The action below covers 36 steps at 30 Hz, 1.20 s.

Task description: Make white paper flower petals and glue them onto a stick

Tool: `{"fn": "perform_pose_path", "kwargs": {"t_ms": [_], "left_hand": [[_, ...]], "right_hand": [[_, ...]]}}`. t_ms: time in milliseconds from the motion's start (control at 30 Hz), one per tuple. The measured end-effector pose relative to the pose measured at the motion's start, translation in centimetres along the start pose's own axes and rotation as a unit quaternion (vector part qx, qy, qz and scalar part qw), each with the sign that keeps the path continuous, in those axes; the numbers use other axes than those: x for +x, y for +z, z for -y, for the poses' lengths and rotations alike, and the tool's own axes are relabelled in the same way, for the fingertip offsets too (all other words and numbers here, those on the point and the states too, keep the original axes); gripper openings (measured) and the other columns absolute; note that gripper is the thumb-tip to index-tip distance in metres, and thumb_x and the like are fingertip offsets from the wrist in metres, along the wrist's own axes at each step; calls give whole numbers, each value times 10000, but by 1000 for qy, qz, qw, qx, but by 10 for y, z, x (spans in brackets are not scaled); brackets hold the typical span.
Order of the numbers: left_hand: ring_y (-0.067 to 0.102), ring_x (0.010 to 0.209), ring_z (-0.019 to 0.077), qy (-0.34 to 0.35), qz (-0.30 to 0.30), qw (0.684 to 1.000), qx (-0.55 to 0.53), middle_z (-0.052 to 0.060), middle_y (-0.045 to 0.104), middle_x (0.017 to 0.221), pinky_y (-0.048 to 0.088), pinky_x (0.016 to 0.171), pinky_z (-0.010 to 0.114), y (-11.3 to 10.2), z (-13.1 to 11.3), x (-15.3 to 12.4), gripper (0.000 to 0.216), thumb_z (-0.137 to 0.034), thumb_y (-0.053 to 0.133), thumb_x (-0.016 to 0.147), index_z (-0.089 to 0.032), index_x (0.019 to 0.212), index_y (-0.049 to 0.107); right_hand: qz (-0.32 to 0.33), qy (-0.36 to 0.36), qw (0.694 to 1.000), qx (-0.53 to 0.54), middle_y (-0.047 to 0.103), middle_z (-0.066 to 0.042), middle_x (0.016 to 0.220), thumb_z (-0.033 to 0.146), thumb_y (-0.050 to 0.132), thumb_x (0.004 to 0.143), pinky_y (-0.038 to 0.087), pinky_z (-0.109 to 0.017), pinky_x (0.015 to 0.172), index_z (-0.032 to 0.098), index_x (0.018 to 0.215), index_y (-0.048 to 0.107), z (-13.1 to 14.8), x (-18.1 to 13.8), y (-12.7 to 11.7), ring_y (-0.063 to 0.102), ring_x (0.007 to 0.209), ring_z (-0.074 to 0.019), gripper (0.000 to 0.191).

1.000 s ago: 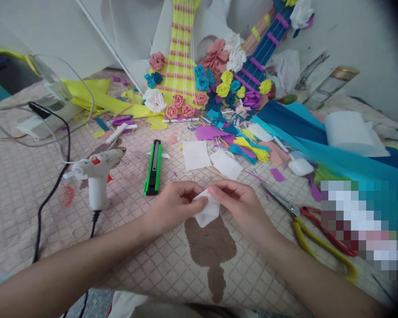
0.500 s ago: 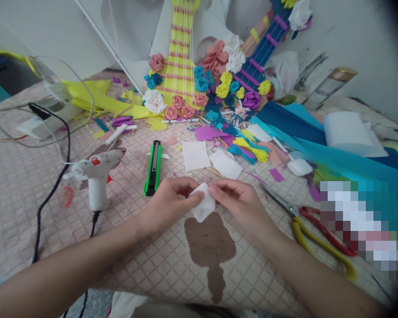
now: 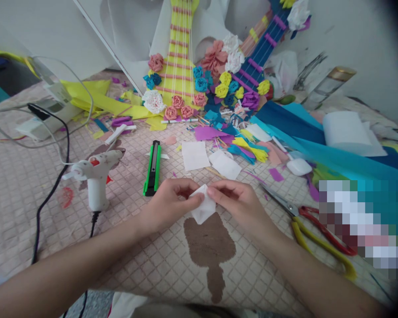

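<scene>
A small folded piece of white paper [image 3: 205, 211] is held up between my two hands over the table. My left hand [image 3: 172, 201] pinches its left side, thumb across the front. On the other side, the thumb and fingers of my right hand [image 3: 235, 198] grip its upper right edge. Just beyond my hands lie two loose white paper squares, one [image 3: 195, 155] nearly straight and the other [image 3: 224, 165] turned at an angle. A green utility knife [image 3: 152, 168] rests left of them, close to my left hand.
A white glue gun [image 3: 97, 176] with a black cord stands at left. Scissors [image 3: 292, 207] with red and yellow handles lie at right. Behind are a yellow paper guitar [image 3: 181, 57], a blue one [image 3: 257, 57], paper scraps and a white roll [image 3: 346, 132].
The folded white paper has tilted and dropped very slightly between my fingers. Both hands keep their grip, and the other things stay in place.
</scene>
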<state>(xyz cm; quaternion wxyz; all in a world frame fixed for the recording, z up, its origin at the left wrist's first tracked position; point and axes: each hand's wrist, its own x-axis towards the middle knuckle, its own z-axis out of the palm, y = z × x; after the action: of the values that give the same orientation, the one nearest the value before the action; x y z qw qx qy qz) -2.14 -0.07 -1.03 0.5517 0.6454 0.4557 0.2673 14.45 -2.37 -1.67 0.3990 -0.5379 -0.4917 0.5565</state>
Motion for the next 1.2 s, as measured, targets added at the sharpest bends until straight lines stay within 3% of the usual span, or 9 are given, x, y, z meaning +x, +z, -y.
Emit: {"fn": "perform_pose_path", "kwargs": {"t_ms": [400, 1000, 1200], "left_hand": [[494, 557, 81, -9, 16, 1000, -1, -8, 564, 608, 396, 517, 175, 3, 2, 0, 161, -244, 550, 743, -110, 670, 602], [540, 584, 101, -2, -23, 999, -27, 9, 610, 645, 422, 530, 190, -2, 4, 2, 168, -273, 579, 726, -116, 691, 629], [549, 575, 96, -26, -26, 997, -65, 5, 615, 637, 427, 558, 201, -3, 3, 5, 165, -267, 593, 712, -106, 694, 626]], "right_hand": [[-5, 9, 1000, 25, 669, -16, 733, 343, 661, 717, 458, -255, 617, 182, 746, 679, -3, -1, 0, 590, 673, -134, 164], [3, -19, 1000, -18, 642, -20, 716, 416, 607, 755, 442, -261, 616, 173, 747, 666, -6, 4, -2, 567, 670, -141, 251], [-86, -105, 991, 3, 518, 9, 642, 389, 591, 779, 401, -276, 612, 196, 683, 592, 10, 5, -11, 480, 631, -126, 216]]}}
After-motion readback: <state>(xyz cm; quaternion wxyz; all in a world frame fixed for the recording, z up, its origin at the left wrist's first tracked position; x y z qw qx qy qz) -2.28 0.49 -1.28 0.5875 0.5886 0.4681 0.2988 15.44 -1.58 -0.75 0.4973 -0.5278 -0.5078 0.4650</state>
